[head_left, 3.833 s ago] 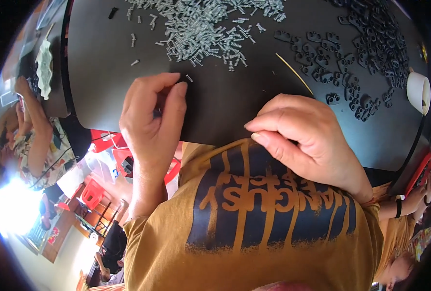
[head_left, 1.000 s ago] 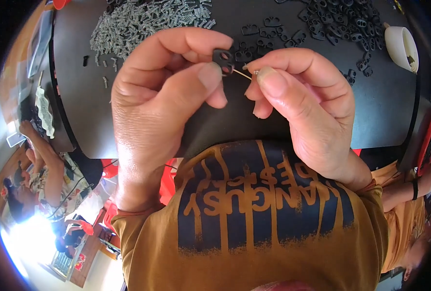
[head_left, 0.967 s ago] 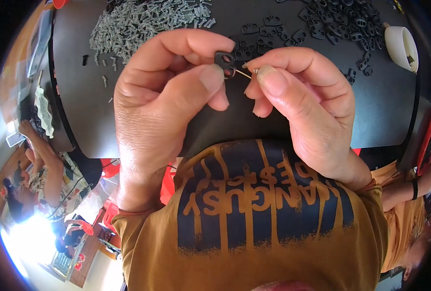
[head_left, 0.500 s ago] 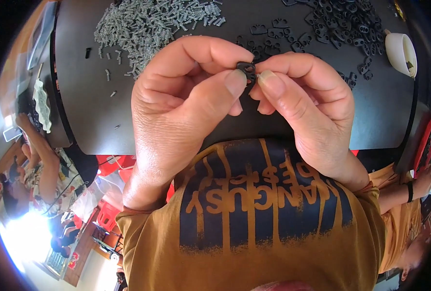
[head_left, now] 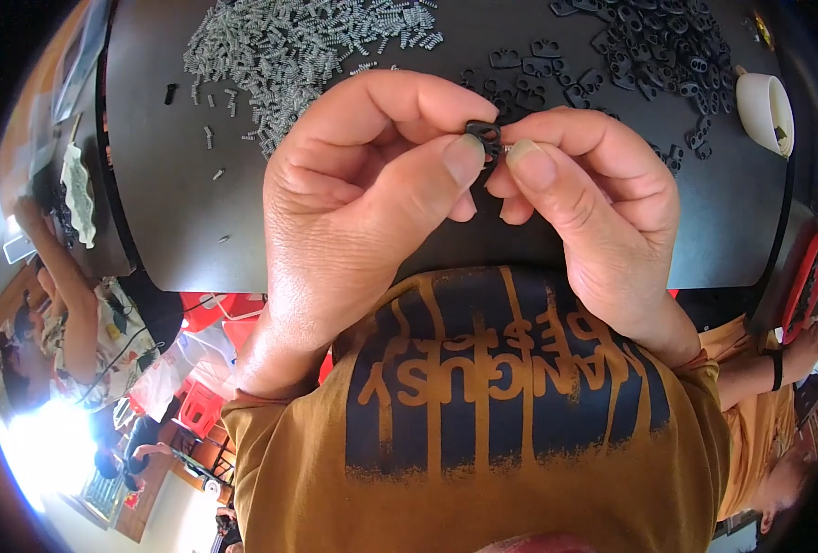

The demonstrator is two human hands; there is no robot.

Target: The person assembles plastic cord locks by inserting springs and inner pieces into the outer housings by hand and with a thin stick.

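Over the near part of the dark table, my left hand (head_left: pixel 358 198) pinches a small black plastic cord-lock piece (head_left: pixel 485 135) between thumb and index finger; round holes show in it. Close against its right side, my right hand (head_left: pixel 602 198) is closed, thumb against index finger, on a tiny silvery spring (head_left: pixel 508 147). Only a short bit of the spring shows, between the fingertips and the black piece. Whether its end sits inside the piece I cannot tell.
A heap of small metal springs (head_left: pixel 289 55) lies at the far left of the table (head_left: pixel 188 194), several strays beside it. Black plastic pieces (head_left: pixel 658 46) pile up at the far right. A white bowl (head_left: pixel 761 111) stands at the right edge. Other people sit at both sides.
Both hands, with the black piece and the spring, have shifted slightly right in the picture. The black piece looks turned a little, and a small gap to the right fingertips shows the spring.
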